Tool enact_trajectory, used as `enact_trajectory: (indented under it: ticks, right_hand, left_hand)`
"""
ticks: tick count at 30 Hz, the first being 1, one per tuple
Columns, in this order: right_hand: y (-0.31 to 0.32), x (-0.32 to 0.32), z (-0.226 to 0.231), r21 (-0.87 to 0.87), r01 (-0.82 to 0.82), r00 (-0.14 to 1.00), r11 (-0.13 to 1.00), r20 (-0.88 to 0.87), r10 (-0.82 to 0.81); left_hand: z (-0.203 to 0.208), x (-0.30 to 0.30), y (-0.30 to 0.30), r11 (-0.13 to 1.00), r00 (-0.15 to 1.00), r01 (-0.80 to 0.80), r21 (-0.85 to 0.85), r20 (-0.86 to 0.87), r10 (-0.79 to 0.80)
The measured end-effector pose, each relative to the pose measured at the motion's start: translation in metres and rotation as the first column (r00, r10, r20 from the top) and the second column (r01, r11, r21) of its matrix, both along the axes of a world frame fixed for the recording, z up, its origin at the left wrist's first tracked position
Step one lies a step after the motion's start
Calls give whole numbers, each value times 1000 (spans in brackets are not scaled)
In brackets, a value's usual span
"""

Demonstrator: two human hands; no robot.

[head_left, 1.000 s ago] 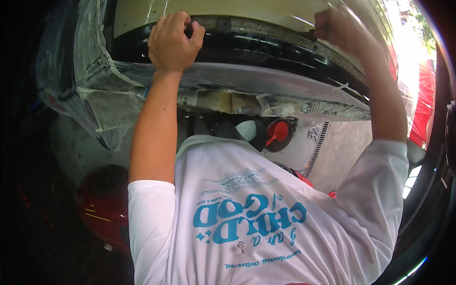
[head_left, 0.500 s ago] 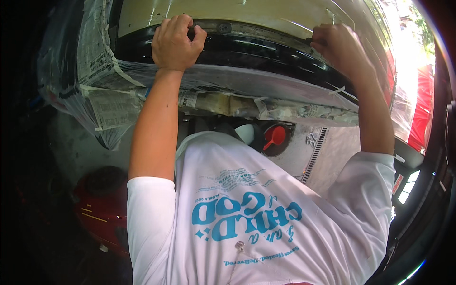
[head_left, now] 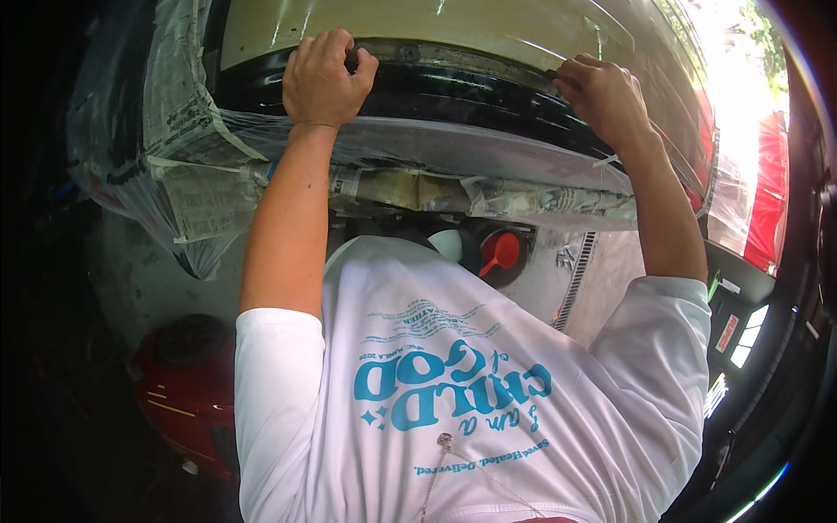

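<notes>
My left hand point(head_left: 324, 83) is closed at the upper left, knuckles up, on the seam between a glossy black car panel point(head_left: 436, 91) and a tan-gold panel point(head_left: 418, 19). A small dark thing shows between its thumb and forefinger. To the right, along the same seam, my right hand point(head_left: 603, 98) is closed too, with a dark tip at its fingers. What either hand holds is mostly hidden. Between the hands runs a dull, worn grey-brown strip point(head_left: 471, 59) with a round dark fitting point(head_left: 406, 54) in it.
Newspaper masking point(head_left: 179, 96) and clear plastic sheeting point(head_left: 113, 148) cover the left side. More papered masking point(head_left: 514, 199) runs below the black panel. A red dipper point(head_left: 500, 250) sits in a dark round container on the floor beside a drain grate point(head_left: 577, 283). Something red and rounded point(head_left: 187, 392) stands lower left.
My right hand has moved left along the seam, closer to my left hand. The left hand keeps its place on the panel edge.
</notes>
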State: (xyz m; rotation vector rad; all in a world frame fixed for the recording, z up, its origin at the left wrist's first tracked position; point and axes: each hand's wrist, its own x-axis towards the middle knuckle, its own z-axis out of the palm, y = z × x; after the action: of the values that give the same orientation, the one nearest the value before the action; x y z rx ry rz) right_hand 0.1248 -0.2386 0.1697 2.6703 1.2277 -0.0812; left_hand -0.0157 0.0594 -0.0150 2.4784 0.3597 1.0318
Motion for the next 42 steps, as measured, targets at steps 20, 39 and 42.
enact_trajectory:
  ticks: [20,39,42]
  right_hand:
    - [-1,12,-3,22,-7,998,1000,-61,8]
    - [31,39,12,-171,26,988,985,-144,-51]
    - [54,65,25,-277,8,969,961,-234,-76]
  left_hand:
    - [-2,3,2,1000,999,-7,14,-31,8]
    - [8,-6,0,1000,997,22,1,-81,-21]
    - [16,-1,-5,1000,997,23,-11,-73,-24]
